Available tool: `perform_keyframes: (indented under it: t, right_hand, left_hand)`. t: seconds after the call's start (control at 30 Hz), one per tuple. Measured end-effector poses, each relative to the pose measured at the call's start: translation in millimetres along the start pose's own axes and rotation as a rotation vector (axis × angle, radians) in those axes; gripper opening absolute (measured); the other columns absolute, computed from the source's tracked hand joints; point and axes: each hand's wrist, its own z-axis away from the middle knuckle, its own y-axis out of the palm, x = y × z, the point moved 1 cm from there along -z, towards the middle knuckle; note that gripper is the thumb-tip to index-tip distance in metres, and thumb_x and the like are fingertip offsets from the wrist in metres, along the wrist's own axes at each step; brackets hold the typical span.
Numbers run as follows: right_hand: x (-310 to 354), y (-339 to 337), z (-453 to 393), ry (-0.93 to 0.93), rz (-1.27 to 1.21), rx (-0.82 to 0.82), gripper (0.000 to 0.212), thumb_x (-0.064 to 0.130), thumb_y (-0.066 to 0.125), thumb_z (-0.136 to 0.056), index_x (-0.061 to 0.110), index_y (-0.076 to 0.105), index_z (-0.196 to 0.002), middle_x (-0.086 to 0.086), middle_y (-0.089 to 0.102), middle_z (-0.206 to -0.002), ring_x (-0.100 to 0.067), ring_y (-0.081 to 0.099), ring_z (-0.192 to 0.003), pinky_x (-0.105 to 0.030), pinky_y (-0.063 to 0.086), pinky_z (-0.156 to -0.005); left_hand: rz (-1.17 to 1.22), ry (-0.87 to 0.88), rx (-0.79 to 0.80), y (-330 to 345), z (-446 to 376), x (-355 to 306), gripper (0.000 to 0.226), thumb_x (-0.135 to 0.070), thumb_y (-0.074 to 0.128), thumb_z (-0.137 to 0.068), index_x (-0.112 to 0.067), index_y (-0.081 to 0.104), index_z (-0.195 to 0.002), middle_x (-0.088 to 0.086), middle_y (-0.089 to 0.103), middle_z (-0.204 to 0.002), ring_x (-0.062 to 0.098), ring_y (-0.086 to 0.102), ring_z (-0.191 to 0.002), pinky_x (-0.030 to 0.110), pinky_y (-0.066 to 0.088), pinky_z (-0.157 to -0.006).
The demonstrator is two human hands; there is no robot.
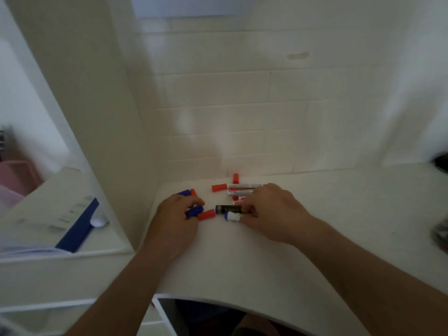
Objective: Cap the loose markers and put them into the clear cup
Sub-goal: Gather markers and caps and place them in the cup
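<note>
Loose markers and caps lie in a cluster at the back left of the white table (266, 263). My left hand (174, 221) curls its fingers round a blue cap (194, 210). A red cap (206, 214) lies just right of it. My right hand (271, 212) grips a white marker with a blue end (233, 216); a dark-barrelled marker (228, 209) lies against it. Behind are two white markers (242, 189), red caps (219, 187) (235, 178), and a blue cap (183, 192) with a red one beside it. The clear cup is not in view.
A white tiled wall (242, 105) rises right behind the markers. A white partition (97, 117) stands at the table's left edge. Beyond it is a lower shelf with a blue strip (77, 229) and a white mouse (99, 220). Dark blurred objects (440, 234) sit at the far right.
</note>
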Motion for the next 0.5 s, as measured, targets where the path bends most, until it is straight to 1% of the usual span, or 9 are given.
perform_keyframes:
  t: [0.03, 0.1, 0.17, 0.27, 0.33, 0.37, 0.4, 0.47, 0.5]
  right_hand:
    - [0.3, 1.9, 2.1, 0.012, 0.037, 0.024, 0.029, 0.056, 0.06, -0.093, 0.03, 0.071, -0.096, 0.003, 0.066, -0.097, -0.021, 0.06, -0.096, -0.032, 0.049, -0.077]
    - [0.5, 4.7, 6.6, 0.029, 0.047, 0.069, 0.017, 0.045, 0.068, -0.092, 0.032, 0.067, -0.103, 0.002, 0.068, -0.109, -0.021, 0.06, -0.104, -0.032, 0.046, -0.081]
    - [-0.3, 3.5, 12.7, 0.029, 0.003, 0.114, 0.023, 0.041, 0.07, -0.092, 0.035, 0.063, -0.113, 0.005, 0.065, -0.116, -0.018, 0.058, -0.106, -0.03, 0.047, -0.083]
    - [-10.3, -5.4, 25.4, 0.0, -0.066, 0.079, 0.029, 0.042, 0.063, -0.097, 0.041, 0.054, -0.125, 0.014, 0.062, -0.111, -0.011, 0.058, -0.1, -0.028, 0.045, -0.079]
    - [-23.6, -12.0, 36.0, 0.021, -0.247, -0.016, 0.055, 0.04, 0.066, -0.096, 0.046, 0.04, -0.144, 0.018, 0.067, -0.101, -0.003, 0.061, -0.083, -0.023, 0.047, -0.073]
    - [-31.5, -14.9, 41.5, 0.05, -0.415, -0.104, 0.068, 0.035, 0.07, -0.094, 0.049, 0.034, -0.149, 0.016, 0.069, -0.094, -0.002, 0.064, -0.075, -0.021, 0.05, -0.069]
    - [-40.6, -16.6, 46.9, 0.088, -0.592, -0.211, 0.075, 0.027, 0.073, -0.092, 0.051, 0.032, -0.149, 0.012, 0.071, -0.088, -0.005, 0.068, -0.069, -0.022, 0.054, -0.067]
    - [-59.8, -15.2, 56.2, 0.199, -0.924, -0.419, 0.07, 0.011, 0.069, -0.093, 0.048, 0.037, -0.144, -0.003, 0.074, -0.085, -0.016, 0.072, -0.064, -0.027, 0.057, -0.064]
    - [-69.5, -12.0, 60.0, 0.265, -1.085, -0.51, 0.063, 0.006, 0.065, -0.095, 0.044, 0.042, -0.141, -0.009, 0.074, -0.086, -0.021, 0.072, -0.064, -0.03, 0.057, -0.063]
  left_hand:
    - [-0.021, 0.004, 0.013, 0.4, -0.1, 0.5, 0.04, -0.007, 0.064, -0.084, -0.036, 0.071, -0.111, -0.014, 0.058, -0.112, 0.01, 0.053, -0.102, 0.028, 0.045, -0.097]
    - [-0.057, 0.01, 0.025, 0.5, -0.1, 0.0, 0.036, -0.013, 0.065, -0.084, -0.038, 0.07, -0.11, -0.016, 0.057, -0.11, 0.01, 0.054, -0.102, 0.025, 0.044, -0.092]
    - [-0.096, 0.007, 0.016, 0.0, 2.1, -1.2, 0.031, -0.017, 0.066, -0.084, -0.04, 0.067, -0.105, -0.016, 0.055, -0.105, 0.009, 0.054, -0.097, 0.024, 0.042, -0.084]
    - [-0.17, -0.017, -0.054, -1.5, 7.9, -2.0, 0.018, -0.025, 0.064, -0.091, -0.039, 0.063, -0.103, -0.013, 0.055, -0.101, 0.011, 0.054, -0.092, 0.026, 0.042, -0.078]
    - [-0.235, -0.033, -0.103, -1.4, 10.0, -3.8, 0.018, -0.027, 0.061, -0.095, -0.033, 0.06, -0.111, -0.006, 0.059, -0.102, 0.017, 0.056, -0.093, 0.033, 0.048, -0.08]
    - [-0.258, -0.043, -0.12, -0.5, 9.8, -3.9, 0.023, -0.026, 0.06, -0.096, -0.03, 0.058, -0.118, -0.002, 0.061, -0.104, 0.021, 0.058, -0.094, 0.036, 0.051, -0.081]
    - [-0.26, -0.052, -0.13, -0.3, 9.4, -4.3, 0.028, -0.023, 0.06, -0.096, -0.027, 0.055, -0.124, 0.001, 0.062, -0.107, 0.023, 0.059, -0.097, 0.039, 0.052, -0.083]
    - [-0.164, -0.055, -0.164, -1.2, 8.9, -6.6, 0.036, -0.015, 0.06, -0.097, -0.022, 0.054, -0.131, 0.004, 0.059, -0.114, 0.025, 0.058, -0.102, 0.037, 0.049, -0.088]
    - [-0.089, -0.051, -0.191, -1.8, 8.4, -10.6, 0.037, -0.012, 0.06, -0.097, -0.022, 0.055, -0.132, 0.002, 0.058, -0.116, 0.022, 0.058, -0.103, 0.031, 0.047, -0.088]
